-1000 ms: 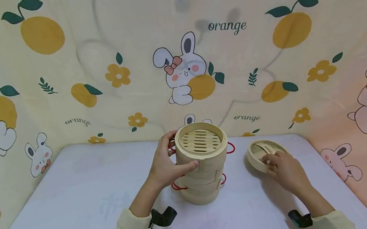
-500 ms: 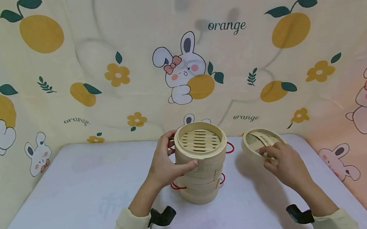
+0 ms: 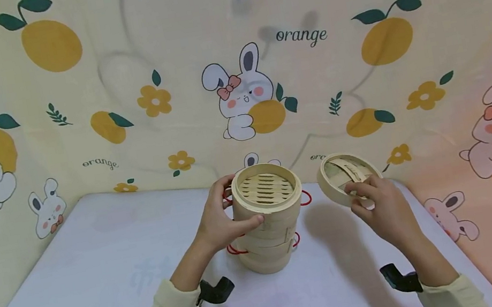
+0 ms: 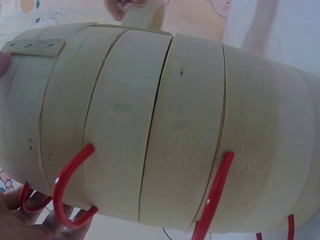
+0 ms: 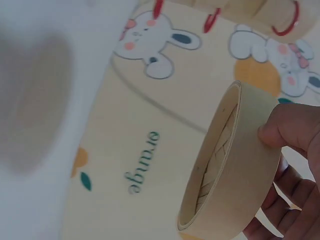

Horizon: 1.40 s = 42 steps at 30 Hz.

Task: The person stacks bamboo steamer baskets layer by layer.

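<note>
A stack of round bamboo steamer baskets [image 3: 267, 237] with red loop handles stands upright mid-table, its slatted top tier uncovered. My left hand [image 3: 220, 220] holds the upper part, thumb across the front and fingers round the left side. Close up in the left wrist view are the stacked tiers [image 4: 180, 125] and several red loops [image 4: 62, 187]. To the right, my right hand [image 3: 385, 211] grips the bamboo steamer lid [image 3: 339, 176] by its near edge, tilted and raised over the table. A strap handle [image 3: 350, 168] crosses its top. The right wrist view shows its side wall [image 5: 245, 165] and the thumb pressed there.
The table [image 3: 113, 262] has a white cover. Close behind it hangs a cloth backdrop [image 3: 177, 34] printed with rabbits and oranges, continuing down the right side. Dark camera mounts [image 3: 217, 291] sit on both wrists.
My right hand has raised the lid from near the tabletop, up and slightly left, and its shadow has spread. My left hand keeps its hold on the stack.
</note>
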Each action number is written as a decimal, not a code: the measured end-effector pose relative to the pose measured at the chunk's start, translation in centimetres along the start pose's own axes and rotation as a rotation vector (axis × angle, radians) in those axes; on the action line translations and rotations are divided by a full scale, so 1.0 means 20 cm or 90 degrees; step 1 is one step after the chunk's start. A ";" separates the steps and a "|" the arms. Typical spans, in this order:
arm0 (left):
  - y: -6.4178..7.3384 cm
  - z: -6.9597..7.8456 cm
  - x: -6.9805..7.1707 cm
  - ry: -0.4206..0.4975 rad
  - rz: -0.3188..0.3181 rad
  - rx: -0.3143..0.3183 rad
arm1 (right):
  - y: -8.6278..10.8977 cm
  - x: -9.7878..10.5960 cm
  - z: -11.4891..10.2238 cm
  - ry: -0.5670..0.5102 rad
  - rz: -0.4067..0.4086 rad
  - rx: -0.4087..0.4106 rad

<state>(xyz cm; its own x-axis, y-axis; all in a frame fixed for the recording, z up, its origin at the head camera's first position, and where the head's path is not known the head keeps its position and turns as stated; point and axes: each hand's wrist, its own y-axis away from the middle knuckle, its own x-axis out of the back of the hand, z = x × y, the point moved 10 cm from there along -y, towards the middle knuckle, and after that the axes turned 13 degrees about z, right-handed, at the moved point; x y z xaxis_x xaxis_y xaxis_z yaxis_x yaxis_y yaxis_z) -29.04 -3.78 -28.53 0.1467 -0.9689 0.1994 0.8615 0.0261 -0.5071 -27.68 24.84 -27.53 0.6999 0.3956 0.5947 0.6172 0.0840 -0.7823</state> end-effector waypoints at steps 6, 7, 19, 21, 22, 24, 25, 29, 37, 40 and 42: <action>0.00 0.00 0.00 -0.001 0.001 0.002 | -0.04 0.05 -0.07 -0.014 0.014 0.009; 0.00 0.00 0.00 -0.002 0.001 0.002 | -0.05 0.06 -0.08 -0.017 0.019 0.016; 0.00 -0.01 0.00 0.000 0.002 0.007 | -0.13 0.13 -0.23 -0.034 0.056 0.051; 0.00 -0.01 0.00 -0.002 0.002 0.007 | -0.14 0.14 -0.26 -0.037 0.062 0.060; 0.00 -0.01 0.00 -0.003 0.003 0.006 | -0.15 0.15 -0.28 -0.039 0.066 0.066; 0.00 -0.01 0.00 -0.003 0.003 0.003 | -0.16 0.16 -0.32 -0.047 0.075 0.081; 0.00 -0.01 0.00 -0.003 0.004 0.002 | -0.17 0.17 -0.33 -0.053 0.078 0.087; 0.00 -0.01 0.00 -0.003 0.005 0.002 | -0.19 0.18 -0.40 -0.073 0.084 0.106; 0.00 -0.01 0.00 -0.006 0.005 0.005 | -0.24 0.18 -0.51 -0.122 0.067 0.130; 0.00 -0.01 0.00 -0.010 0.003 0.009 | -0.25 0.17 -0.56 -0.146 0.055 0.138; 0.00 -0.01 0.00 -0.012 0.002 0.011 | -0.25 0.16 -0.59 -0.160 0.045 0.143</action>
<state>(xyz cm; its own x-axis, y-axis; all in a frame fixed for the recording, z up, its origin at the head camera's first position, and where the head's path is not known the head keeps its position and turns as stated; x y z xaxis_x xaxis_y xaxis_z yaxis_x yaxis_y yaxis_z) -29.10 -3.78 -28.77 0.1577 -0.9640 0.2140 0.8698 0.0330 -0.4924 -24.30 14.88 -19.52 0.6099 0.6185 0.4954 0.4570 0.2363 -0.8575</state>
